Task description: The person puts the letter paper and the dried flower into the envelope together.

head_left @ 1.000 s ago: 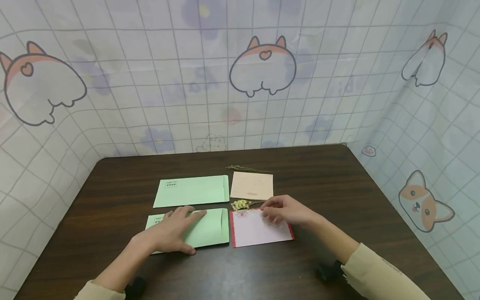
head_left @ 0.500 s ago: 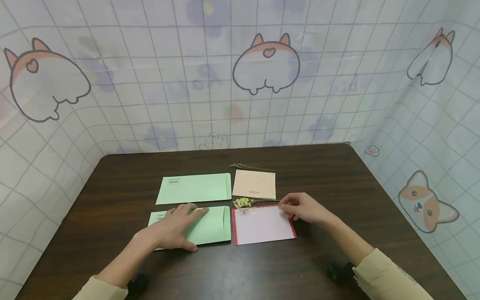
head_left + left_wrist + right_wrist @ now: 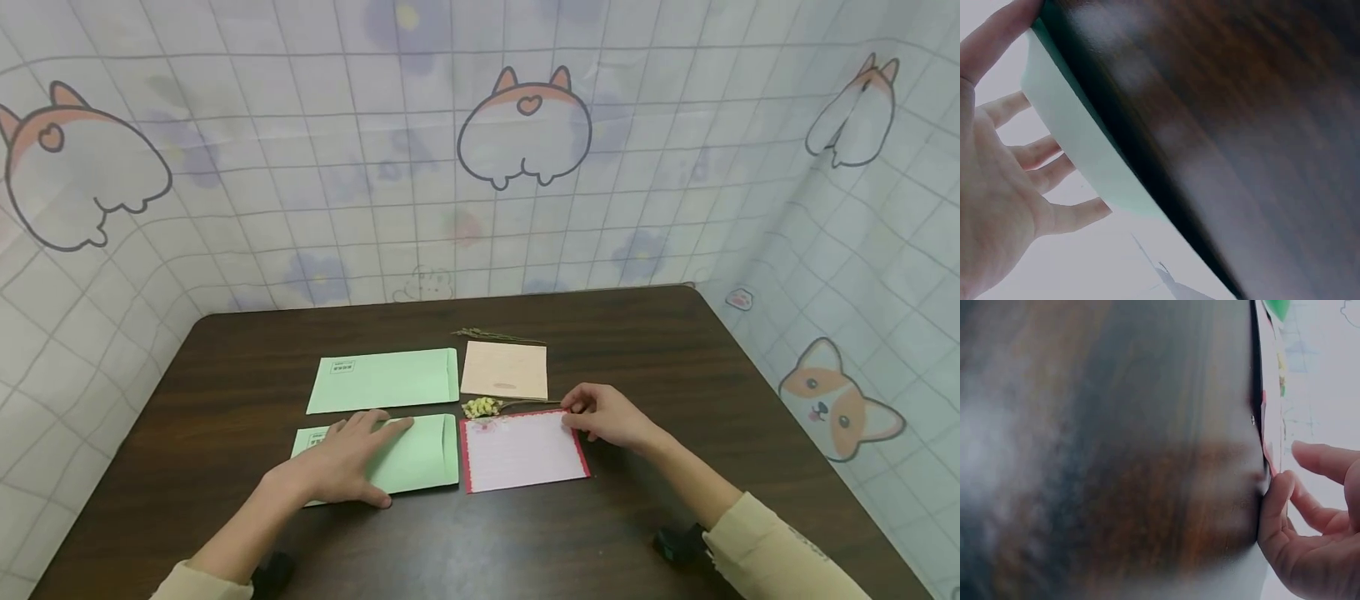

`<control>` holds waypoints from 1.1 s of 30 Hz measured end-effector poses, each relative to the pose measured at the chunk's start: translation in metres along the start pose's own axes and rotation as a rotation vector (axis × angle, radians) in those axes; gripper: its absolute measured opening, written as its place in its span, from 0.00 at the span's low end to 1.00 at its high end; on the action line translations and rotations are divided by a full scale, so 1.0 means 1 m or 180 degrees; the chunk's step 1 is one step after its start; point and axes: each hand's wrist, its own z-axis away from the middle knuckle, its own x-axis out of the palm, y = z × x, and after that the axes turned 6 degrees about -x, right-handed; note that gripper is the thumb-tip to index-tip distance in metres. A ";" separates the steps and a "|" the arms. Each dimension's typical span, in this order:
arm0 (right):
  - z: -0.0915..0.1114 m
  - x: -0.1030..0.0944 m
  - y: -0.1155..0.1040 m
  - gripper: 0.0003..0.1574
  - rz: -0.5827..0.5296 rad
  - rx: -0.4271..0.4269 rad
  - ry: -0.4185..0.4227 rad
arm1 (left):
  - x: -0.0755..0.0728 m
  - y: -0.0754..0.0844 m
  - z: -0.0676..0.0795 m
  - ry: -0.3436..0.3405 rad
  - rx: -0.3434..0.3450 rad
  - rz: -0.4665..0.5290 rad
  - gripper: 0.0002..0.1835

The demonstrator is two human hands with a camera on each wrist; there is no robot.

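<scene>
My left hand [image 3: 341,458] rests with spread fingers on the nearer light-green envelope [image 3: 423,458]. Its thumb lies at the front edge, as the left wrist view also shows. At the top right corner of a white card with a red border [image 3: 517,458], my right hand [image 3: 611,417] has bent fingers. In the right wrist view, curled fingers [image 3: 1275,506] touch the card's edge while the thumb stands apart from it. A dried yellow flower [image 3: 482,407] lies along the card's top, its stem reaching the right fingertips. Whether they pinch the stem or card is hidden.
A second green envelope [image 3: 386,382] lies behind the first. To its right is a beige square card [image 3: 504,371], with a dried green sprig [image 3: 491,336] behind it. All lie on a dark wooden table [image 3: 652,358] before a patterned curtain [image 3: 375,208].
My right hand has shifted right, from above the card to its top right corner, uncovering more of the flower's stem. The left hand stays on the envelope.
</scene>
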 end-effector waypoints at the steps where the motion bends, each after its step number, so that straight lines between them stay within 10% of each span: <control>1: -0.001 0.001 0.000 0.16 0.0017 -0.0002 0.0003 | 0.000 0.000 0.001 0.0002 -0.0004 0.0004 0.55; 21: -0.006 0.007 -0.008 0.15 0.0782 -0.0013 0.0030 | -0.002 0.000 0.002 -0.0034 -0.0021 0.0018 0.54; 33: -0.003 0.005 -0.014 0.04 0.0563 0.0004 0.0009 | -0.004 0.000 0.002 -0.0014 -0.0010 -0.0024 0.55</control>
